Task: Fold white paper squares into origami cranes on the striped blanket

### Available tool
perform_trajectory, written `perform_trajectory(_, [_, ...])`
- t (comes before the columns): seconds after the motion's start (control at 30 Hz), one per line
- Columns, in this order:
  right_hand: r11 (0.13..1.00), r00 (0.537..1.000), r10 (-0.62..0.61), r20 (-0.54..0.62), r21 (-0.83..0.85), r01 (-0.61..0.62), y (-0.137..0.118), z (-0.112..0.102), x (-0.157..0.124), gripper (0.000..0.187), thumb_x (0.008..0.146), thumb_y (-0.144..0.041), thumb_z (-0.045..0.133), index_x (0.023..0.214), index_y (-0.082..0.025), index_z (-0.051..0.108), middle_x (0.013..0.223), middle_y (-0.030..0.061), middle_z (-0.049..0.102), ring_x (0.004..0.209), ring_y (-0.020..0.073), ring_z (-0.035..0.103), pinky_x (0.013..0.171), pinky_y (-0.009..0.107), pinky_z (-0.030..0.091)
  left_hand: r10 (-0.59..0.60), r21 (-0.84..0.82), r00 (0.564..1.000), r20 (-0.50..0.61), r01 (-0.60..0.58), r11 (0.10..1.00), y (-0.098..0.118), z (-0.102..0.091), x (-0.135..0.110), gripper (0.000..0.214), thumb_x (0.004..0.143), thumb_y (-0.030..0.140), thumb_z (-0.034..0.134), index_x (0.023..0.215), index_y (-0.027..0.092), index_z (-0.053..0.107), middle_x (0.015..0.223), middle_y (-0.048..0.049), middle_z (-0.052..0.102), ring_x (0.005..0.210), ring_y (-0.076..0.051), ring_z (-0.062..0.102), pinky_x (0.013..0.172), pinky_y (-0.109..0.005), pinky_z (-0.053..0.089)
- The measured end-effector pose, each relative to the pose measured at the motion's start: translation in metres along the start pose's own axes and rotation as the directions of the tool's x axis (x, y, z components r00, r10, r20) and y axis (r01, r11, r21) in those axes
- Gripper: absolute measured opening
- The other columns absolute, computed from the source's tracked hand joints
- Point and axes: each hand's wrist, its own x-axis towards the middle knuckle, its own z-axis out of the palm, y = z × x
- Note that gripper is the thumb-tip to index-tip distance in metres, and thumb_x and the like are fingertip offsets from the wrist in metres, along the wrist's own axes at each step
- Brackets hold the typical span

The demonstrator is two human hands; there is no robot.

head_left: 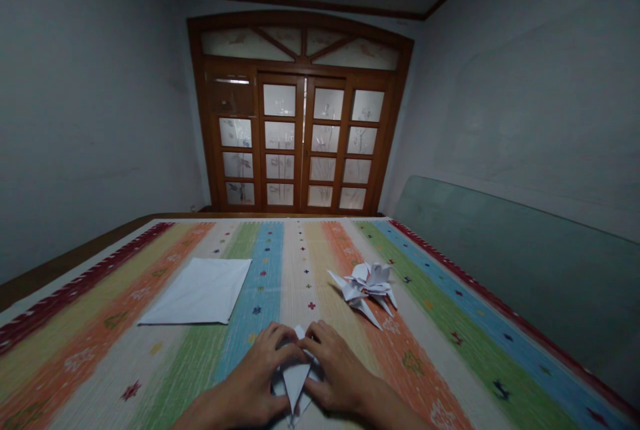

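White folded paper (295,380) sits clasped by our left hand (260,370) and right hand (340,367), grips closed, beside a seemingly finished origami figure (365,290) and an unfolded sheet (200,291) on the striped cover (300,263).

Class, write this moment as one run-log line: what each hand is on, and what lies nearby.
left hand: folded white paper | right hand: folded white paper | nearby: white origami figure; square white paper sheet; striped woven cover

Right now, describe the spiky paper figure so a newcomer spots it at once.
On the striped woven cloth, below the glazed wooden doors, look right of the flat white sheet. The folded white paper figure sits just beyond the right hand, its pointed flaps splaying out, unlike the flat sheet.
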Motion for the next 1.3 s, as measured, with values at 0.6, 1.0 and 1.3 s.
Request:
perform_trajectory(0.6, [0.995, 0.994, 0.095, -0.061, 0.007, -0.095, 0.009, 0.003, 0.0, 0.024, 0.079, -0.009, 0.06, 0.099, -0.021, 0.065, 0.101, 0.0044, 0.06, 0.099, 0.0209, 0.056, 0.086, 0.03, 0.042, 0.058, -0.06, 0.997, -0.042, -0.06, 0.996, -0.014, 0.0, -0.005, 0.052, 0.081, 0.032, 0.075, 0.131, 0.031, 0.06, 0.133, -0.007, 0.056, 0.125, -0.03, 0.052, 0.11, -0.045, 0.042])
perform_trajectory(1.0, [0.974, 0.963, 0.181, -0.198, -0.101, -0.204, 0.018, 0.002, 0.004, 0.02, 0.069, -0.004, 0.058, 0.08, -0.02, 0.057, 0.085, 0.0027, 0.062, 0.082, 0.0201, 0.055, 0.073, 0.028, 0.036, -0.042, -0.014, 0.944, -0.326, 0.04, 0.999, -0.025, 0.008, -0.002, 0.031, 0.086, 0.02, 0.064, 0.117, 0.023, 0.06, 0.115, -0.0099, 0.063, 0.109, -0.028, 0.06, 0.102, -0.044, 0.047])
perform_trajectory(1.3, [0.927, 0.923, 0.296, -0.248, -0.158, -0.34, 0.021, 0.004, 0.003, 0.018, 0.07, -0.007, 0.06, 0.081, -0.02, 0.056, 0.085, 0.0051, 0.065, 0.08, 0.0216, 0.057, 0.072, 0.028, 0.037, -0.156, 0.131, 0.94, -0.305, 0.203, 0.97, -0.029, 0.01, 0.003, 0.003, 0.085, 0.021, 0.067, 0.082, 0.022, 0.067, 0.095, -0.0065, 0.066, 0.097, -0.029, 0.06, 0.101, -0.051, 0.044])
